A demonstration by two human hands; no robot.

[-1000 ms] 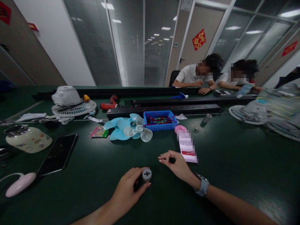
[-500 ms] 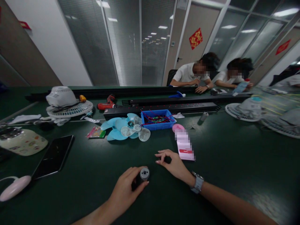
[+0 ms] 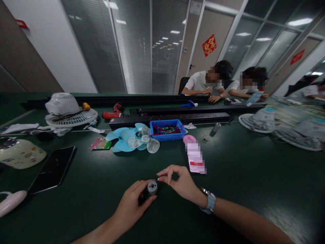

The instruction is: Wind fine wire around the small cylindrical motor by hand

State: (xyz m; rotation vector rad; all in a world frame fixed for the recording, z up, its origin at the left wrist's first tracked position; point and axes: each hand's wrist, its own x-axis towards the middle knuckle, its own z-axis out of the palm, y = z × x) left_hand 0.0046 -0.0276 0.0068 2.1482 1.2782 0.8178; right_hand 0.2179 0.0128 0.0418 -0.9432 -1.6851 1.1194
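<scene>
A small cylindrical electric motor (image 3: 152, 187) stands upright on the green table, its grey round end facing up with a dark centre and small holes. My left hand (image 3: 132, 200) is closed around it from the left, thumb in front and fingers behind. Just to the right, my right hand (image 3: 181, 183) has its thumb and index finger pinched together, the tips beside the motor's upper edge. Whatever lies between those fingertips is too small to make out. A watch (image 3: 209, 200) is on my right wrist.
Ahead lie blue fan blades (image 3: 124, 137), a blue bin (image 3: 169, 136) of wires, a pink-cased phone (image 3: 195, 157) and another small motor (image 3: 216, 128). A black tablet (image 3: 53, 169) is on the left. White fan parts (image 3: 63, 108) and black rails (image 3: 172, 118) sit farther back. Two people sit opposite.
My right hand has moved left, bringing its pinched fingertips close to the motor. My left hand still holds the motor. The whole view has shifted slightly.
</scene>
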